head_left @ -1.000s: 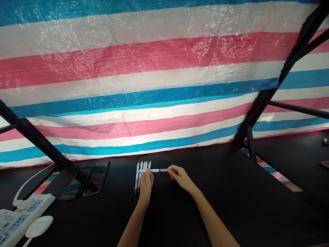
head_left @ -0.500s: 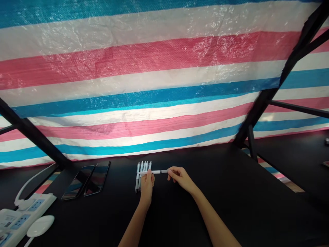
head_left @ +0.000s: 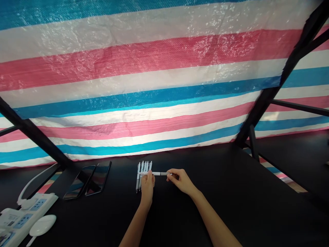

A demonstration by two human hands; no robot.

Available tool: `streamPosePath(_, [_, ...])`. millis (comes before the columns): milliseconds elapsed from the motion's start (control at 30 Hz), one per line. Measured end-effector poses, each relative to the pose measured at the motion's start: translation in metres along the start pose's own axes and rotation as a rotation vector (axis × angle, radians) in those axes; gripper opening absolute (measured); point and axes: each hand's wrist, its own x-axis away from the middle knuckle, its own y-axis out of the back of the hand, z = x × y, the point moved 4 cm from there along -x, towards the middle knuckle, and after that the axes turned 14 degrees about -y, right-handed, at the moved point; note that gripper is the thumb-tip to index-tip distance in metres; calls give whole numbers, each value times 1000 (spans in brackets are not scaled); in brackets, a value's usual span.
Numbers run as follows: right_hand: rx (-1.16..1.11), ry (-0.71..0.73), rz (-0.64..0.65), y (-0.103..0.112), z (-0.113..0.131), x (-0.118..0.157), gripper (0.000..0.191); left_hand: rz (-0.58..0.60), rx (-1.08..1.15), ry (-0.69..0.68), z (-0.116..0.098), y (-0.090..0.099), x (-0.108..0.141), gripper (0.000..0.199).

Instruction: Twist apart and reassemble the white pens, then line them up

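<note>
A white pen (head_left: pixel 156 174) with a grey grip lies level between my two hands above the black table. My left hand (head_left: pixel 147 185) is closed on its white barrel, thumb on top. At the grey tip end, my right hand (head_left: pixel 180 180) pinches the pen between thumb and fingers; the very tip is partly hidden by the fingertips. Just behind and to the left of my left hand, several white pens (head_left: pixel 138 176) lie side by side in a row, their lower ends partly covered by that hand.
Two dark phones (head_left: pixel 79 181) (head_left: pixel 99 178) lie on the table (head_left: pixel 102 223) at the left. A white power strip (head_left: pixel 38 206) and a round white charger (head_left: pixel 43 224) are at the lower left. A striped sheet (head_left: pixel 154 127) hangs behind, between black frame bars (head_left: pixel 257 113).
Both hands keep hold of the same pen. My right-hand fingers have shifted slightly at the tip end. The whole view has moved a little.
</note>
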Motion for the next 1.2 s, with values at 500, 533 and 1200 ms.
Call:
streamPosePath(500, [158,169,-158,-3,2,1,21,-30,0,33,-12,5,-7,52])
streamPosePath(533, [149,147,-160,-3,2,1,25,-35,10,22,-14,5,-7,52])
streamPosePath(1200, [-294,-81,72,-6,-6,-7,39,2,-50,-39,-17,-3,-2,54])
